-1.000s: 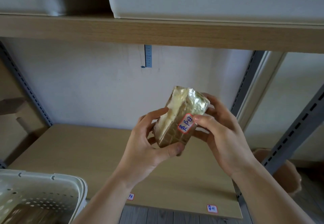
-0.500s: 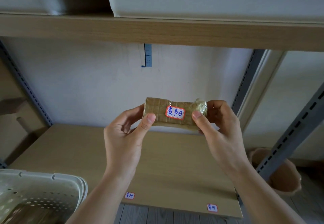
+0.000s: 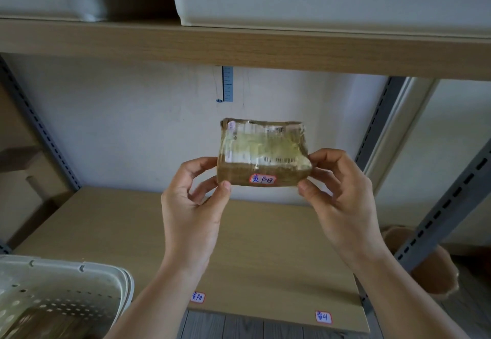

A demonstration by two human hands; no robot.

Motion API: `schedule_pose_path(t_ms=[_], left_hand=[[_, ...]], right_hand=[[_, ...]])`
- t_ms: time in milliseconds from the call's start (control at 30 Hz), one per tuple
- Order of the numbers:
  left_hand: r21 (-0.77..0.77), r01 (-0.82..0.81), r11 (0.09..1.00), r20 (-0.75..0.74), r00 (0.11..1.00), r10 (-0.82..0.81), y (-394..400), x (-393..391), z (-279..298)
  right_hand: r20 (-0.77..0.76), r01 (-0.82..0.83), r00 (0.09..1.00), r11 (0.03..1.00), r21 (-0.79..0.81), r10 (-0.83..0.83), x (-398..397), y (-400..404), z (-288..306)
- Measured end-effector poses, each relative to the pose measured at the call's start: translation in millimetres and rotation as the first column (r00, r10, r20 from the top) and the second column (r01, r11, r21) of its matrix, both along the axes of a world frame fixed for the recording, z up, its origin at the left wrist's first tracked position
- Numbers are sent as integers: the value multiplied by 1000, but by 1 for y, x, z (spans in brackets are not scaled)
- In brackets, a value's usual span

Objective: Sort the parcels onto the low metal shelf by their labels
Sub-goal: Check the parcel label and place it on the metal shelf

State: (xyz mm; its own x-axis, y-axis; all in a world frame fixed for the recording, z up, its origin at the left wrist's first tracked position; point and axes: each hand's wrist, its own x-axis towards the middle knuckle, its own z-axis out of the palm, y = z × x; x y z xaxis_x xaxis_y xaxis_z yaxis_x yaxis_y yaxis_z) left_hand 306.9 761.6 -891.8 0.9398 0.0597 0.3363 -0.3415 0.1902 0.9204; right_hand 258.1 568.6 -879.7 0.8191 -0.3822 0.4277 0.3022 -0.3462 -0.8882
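Note:
A small brown parcel (image 3: 263,150) wrapped in clear tape is held up in the air over the low shelf board (image 3: 114,232). Its top carries a printed shipping label, and a red-edged sticker (image 3: 262,179) with blue handwriting sits on its front side. My left hand (image 3: 194,206) pinches the parcel's lower left corner. My right hand (image 3: 342,200) pinches its lower right corner. Two small handwritten stickers are stuck to the shelf's front edge: one (image 3: 198,297) near the middle and one (image 3: 323,317) further right.
A white perforated basket (image 3: 66,291) with brown parcels inside stands at the lower left. An upper wooden shelf (image 3: 239,46) carries white bins. Grey slotted uprights (image 3: 441,219) frame the shelf on the right. A brown pot (image 3: 430,264) sits on the floor there.
The parcel was turned from end-up to level, then tipped so its top shipping label faces me. Both hands shifted to its lower corners and lifted it slightly.

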Motion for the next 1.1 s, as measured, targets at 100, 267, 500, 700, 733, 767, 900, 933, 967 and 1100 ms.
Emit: schedule_pose_path(t_ms=[100,267,500,700,733,767,900,933,967,1100], left_hand=[[42,19,999,40,999,-21,-1,-2,-2],[-168,202,965,-108,969,-222,-8,-8,-8],[-191,326,926,-122,928,-352,-14,-8,-5],[-137,377,916,-139,908,-395,-11,-3,-13],[-91,361,928,-145,917,-371,-12,-4,-13],[-57,331,942,-151,930,-336,-13,-4,-12],[-160,185,970,-286,931,-225,-15,-2,-9],[-193,159,968,-305,928,-213,-14,0,-9],[-205,150,967,-301,931,-208,-13,1,-8],[-137,269,953,-257,920,-297,-7,0,-6]], right_hand=[[33,-43,999,997,61,42,-1,2,2],[82,-33,997,972,233,14,-1,4,7],[104,58,990,950,306,-94,-2,1,11],[113,64,988,955,290,-101,-2,-2,12],[100,52,991,956,289,-84,-2,-3,12],[82,28,995,956,292,-54,-3,-5,12],[-34,-69,996,975,211,78,-4,-11,15],[-47,-68,996,984,162,77,-4,-11,15],[-47,-72,996,987,142,80,-4,-11,15],[-107,-60,991,986,155,77,-5,-10,12]])
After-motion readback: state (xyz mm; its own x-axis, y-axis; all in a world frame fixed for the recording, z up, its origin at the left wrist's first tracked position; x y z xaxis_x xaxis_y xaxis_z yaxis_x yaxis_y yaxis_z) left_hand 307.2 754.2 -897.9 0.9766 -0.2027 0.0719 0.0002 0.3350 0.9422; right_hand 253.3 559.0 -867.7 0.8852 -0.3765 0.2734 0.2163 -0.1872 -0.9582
